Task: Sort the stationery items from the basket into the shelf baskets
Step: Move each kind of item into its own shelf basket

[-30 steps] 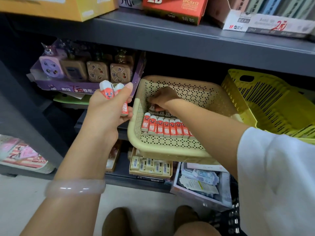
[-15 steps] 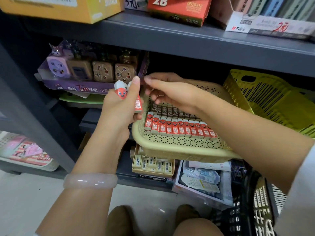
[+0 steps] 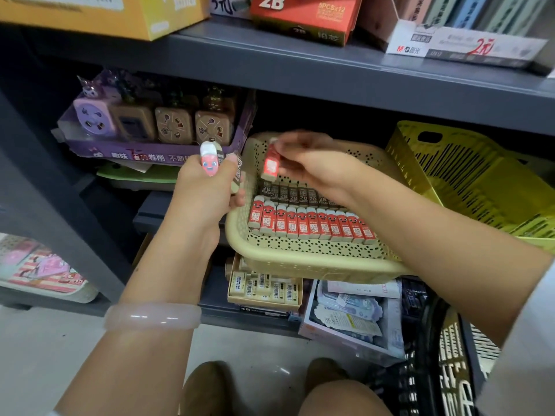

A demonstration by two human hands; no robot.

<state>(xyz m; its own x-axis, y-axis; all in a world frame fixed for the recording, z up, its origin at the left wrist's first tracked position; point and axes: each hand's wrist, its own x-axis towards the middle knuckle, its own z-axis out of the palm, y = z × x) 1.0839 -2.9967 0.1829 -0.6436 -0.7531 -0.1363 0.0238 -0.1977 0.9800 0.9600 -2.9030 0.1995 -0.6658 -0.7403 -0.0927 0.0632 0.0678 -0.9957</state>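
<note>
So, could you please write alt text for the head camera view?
The right hand pinches a red-sleeved eraser above a beige perforated plastic basket lined with matching erasers, while the left hand grips more erasers beside it.

Red erasers (image 3: 312,225) with smiley faces fill my beige dotted basket (image 3: 315,259); right of it a yellow slotted basket (image 3: 468,175), far left a purple tray (image 3: 144,151), grey shelf (image 3: 330,76) above

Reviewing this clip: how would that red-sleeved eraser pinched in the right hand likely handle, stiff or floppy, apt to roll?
The red eraser looks like a stiff block, probably light: the right hand holds it by its fingertips alone. Its flat sides suggest it won't roll; identical ones sit in a neat row in the beige basket. The paper sleeve probably grips fairly well.
</note>
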